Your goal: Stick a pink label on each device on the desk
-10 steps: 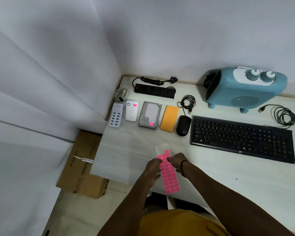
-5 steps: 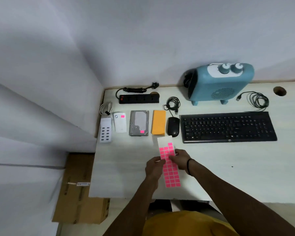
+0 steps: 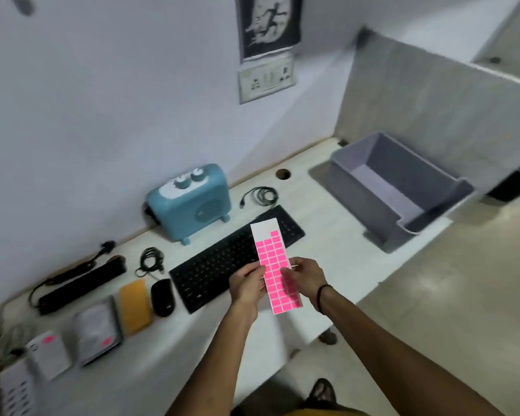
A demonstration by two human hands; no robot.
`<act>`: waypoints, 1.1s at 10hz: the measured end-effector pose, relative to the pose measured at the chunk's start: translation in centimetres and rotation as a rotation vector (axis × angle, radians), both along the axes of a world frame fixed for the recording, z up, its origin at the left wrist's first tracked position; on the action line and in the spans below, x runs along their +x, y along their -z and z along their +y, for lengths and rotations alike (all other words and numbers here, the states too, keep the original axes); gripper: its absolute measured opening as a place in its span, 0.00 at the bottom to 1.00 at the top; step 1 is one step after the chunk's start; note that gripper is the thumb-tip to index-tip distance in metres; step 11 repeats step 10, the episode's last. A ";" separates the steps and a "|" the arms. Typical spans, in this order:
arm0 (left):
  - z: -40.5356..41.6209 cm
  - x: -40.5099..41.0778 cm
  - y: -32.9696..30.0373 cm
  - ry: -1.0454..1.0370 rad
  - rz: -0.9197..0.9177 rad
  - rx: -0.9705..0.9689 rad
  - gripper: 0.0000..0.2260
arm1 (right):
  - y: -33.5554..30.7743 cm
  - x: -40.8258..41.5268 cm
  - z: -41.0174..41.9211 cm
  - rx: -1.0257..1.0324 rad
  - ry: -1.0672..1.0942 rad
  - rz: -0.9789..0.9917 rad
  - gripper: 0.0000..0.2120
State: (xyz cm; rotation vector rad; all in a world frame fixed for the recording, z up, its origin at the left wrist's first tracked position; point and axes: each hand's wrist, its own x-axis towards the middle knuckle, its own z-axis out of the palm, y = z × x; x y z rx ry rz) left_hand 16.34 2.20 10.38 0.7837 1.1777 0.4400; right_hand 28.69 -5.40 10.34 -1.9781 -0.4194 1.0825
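Both hands hold a white sheet of pink labels (image 3: 273,259) up over the desk's front edge. My left hand (image 3: 247,286) grips its left edge and my right hand (image 3: 306,274) pinches its right side. Along the desk lie a black keyboard (image 3: 222,264), a black mouse (image 3: 162,297), an orange device (image 3: 134,306), a hard drive (image 3: 98,334) with a pink label, a white device (image 3: 49,352) with a pink label, and a white multi-port charger (image 3: 14,391). A blue heater (image 3: 189,202) stands at the back.
A black power strip (image 3: 81,285) and coiled cables (image 3: 260,196) lie near the wall. A grey bin (image 3: 397,187) stands at the desk's right end beside a partition. A wall socket (image 3: 266,81) hangs above. The desk (image 3: 336,244) ends just right of my hands.
The view has swung right, so the devices now lie to the left. Both hands have lifted the label sheet higher, in front of the keyboard.
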 end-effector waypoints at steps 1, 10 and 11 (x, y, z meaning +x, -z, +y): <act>-3.9 9.1 -1.7 0.149 -0.038 0.027 0.07 | -2.2 7.9 -5.3 -0.016 0.161 -0.119 0.06; -1.0 45.2 -5.0 0.452 0.069 0.035 0.13 | -4.8 42.1 -2.0 -0.189 0.391 -0.409 0.13; -1.0 45.2 -5.0 0.452 0.069 0.035 0.13 | -4.8 42.1 -2.0 -0.189 0.391 -0.409 0.13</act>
